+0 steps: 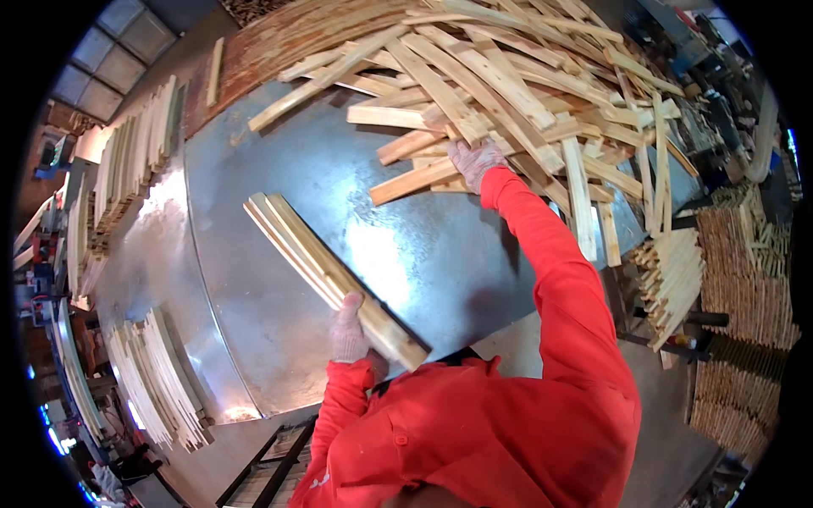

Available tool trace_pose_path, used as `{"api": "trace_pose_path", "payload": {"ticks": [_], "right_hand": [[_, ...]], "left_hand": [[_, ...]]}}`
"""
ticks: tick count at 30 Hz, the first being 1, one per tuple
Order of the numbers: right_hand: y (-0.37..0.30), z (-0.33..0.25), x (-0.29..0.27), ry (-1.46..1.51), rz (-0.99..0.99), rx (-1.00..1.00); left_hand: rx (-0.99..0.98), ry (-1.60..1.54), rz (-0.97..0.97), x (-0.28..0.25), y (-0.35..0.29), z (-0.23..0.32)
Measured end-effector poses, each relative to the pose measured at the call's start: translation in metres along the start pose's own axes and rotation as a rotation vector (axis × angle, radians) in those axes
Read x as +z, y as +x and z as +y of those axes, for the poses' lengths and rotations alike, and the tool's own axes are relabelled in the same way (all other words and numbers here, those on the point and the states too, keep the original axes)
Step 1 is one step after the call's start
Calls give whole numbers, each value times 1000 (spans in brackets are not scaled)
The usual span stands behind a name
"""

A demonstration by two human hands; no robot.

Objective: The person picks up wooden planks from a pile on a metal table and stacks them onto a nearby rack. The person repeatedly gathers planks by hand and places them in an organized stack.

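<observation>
My left hand (348, 333), in a pale knit glove, is closed around a small bundle of wooden slats (315, 261). The slats lie lengthwise against each other, slanting from the middle of the metal table down toward my body. My right arm is stretched far forward to a loose heap of wooden slats (525, 106). There my gloved right hand (478, 162) has its fingers closed at the near end of a pale wooden slat (445, 100) on the heap's front edge. Part of its grip is hidden by the hand itself.
The shiny metal table (279, 339) has a seam on its left. Stacked slats (157, 372) lie at its near left, with another row (135, 161) farther back. Tall slat stacks (741, 262) stand at the right. A lone slat (215, 72) lies at the far left.
</observation>
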State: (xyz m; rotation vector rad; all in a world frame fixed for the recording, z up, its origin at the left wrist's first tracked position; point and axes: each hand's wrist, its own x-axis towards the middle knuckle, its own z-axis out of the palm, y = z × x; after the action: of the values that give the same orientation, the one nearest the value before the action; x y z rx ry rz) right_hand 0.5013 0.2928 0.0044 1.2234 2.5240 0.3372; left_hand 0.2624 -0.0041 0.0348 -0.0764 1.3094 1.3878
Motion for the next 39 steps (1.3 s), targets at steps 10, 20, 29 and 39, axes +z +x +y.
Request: {"api": "trace_pose_path", "payload": {"ticks": [10,20,29,39], "right_hand": [[29,-353,-88,1318,-447,52],[-96,-60,-188,948,-42,-46],[-324,296,61,843,429,1500],[-298,492,265,848,-78,1351]], "left_hand": [[495,1255,246,-148,17,60],[413,1021,522,-202,-35,0],[1095,2085,849,-83,-12,-23],[818,1263,-135,259,-16,-166]]}}
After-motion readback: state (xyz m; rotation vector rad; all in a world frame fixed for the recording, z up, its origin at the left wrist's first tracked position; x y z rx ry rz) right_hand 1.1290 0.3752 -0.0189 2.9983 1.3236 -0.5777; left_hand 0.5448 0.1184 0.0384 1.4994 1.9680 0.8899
